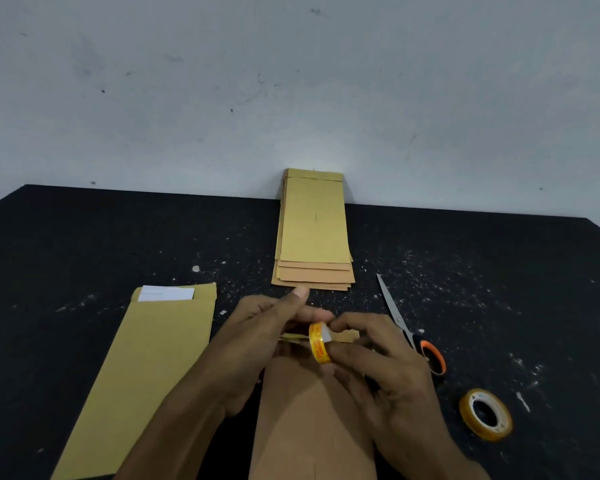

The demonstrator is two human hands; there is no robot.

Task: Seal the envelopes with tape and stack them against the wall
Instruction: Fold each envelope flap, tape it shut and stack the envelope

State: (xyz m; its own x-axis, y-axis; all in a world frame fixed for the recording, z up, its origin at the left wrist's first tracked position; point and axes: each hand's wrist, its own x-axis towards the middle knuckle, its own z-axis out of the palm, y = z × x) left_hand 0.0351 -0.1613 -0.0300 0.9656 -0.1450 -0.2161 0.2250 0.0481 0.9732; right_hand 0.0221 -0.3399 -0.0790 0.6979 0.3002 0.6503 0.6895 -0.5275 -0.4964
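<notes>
Your hands cover the top of the brown envelope in front of you, so you cannot see whether its flap is folded down or where the pulled tape sits on it. That envelope's near end runs off the bottom edge. The small tape roll is partly wrapped by your right hand, and the print on it is too blurred to read. Your left hand hides its own fingertips behind the thumb. The envelope on the left is cut by the bottom edge. In the stack at the wall, only the lower edges of the under envelopes show, too close together to count. One scissors handle loop sits behind your right hand.
</notes>
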